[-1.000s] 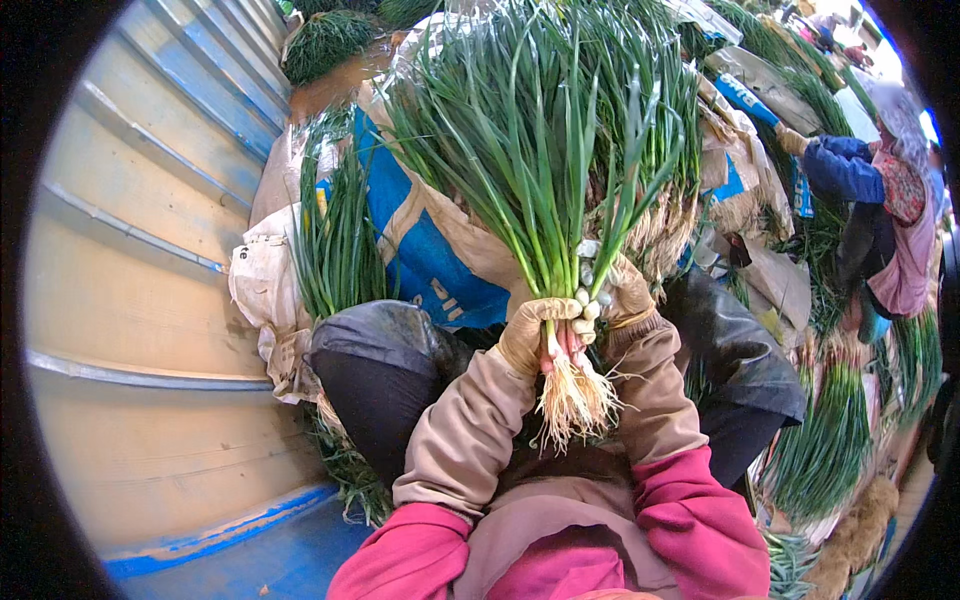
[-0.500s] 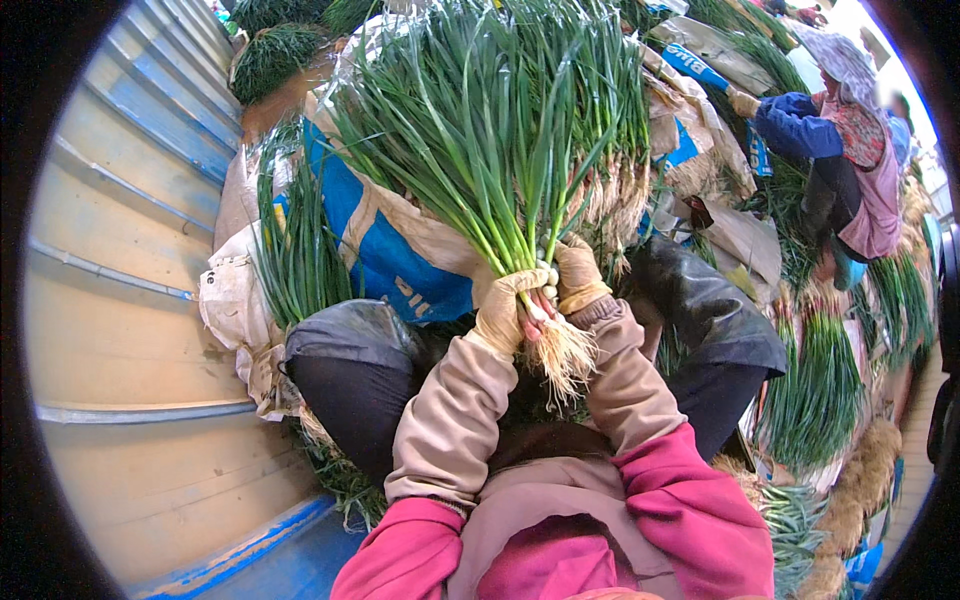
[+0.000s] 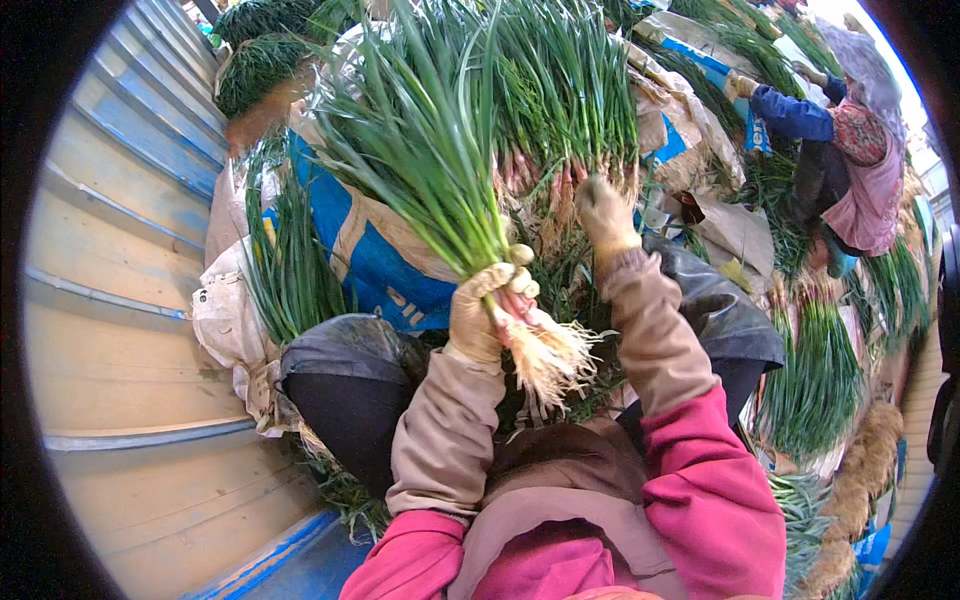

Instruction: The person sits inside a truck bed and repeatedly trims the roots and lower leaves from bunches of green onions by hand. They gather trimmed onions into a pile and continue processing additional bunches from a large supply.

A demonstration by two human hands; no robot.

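Note:
My gloved left hand is closed around a bundle of green onions, long leaves fanning up and left, pale bulbs and stringy roots below. My gloved right hand is away from the bundle, at the roots of a large heap of green onions; its fingers look curled and slightly blurred, and what they hold, if anything, is unclear. Beneath the heap is a blue and beige sack. My bent legs lie either side of my forearms.
A ridged metal wall runs along the left. More onion bundles lie at right. A co-worker in a pale head covering and pink vest crouches at upper right, arms reaching over onions. Paper sheets lie between us.
My right hand has left the bundle and moved up and right to the heap. My left hand, still holding the bundle, has moved slightly left.

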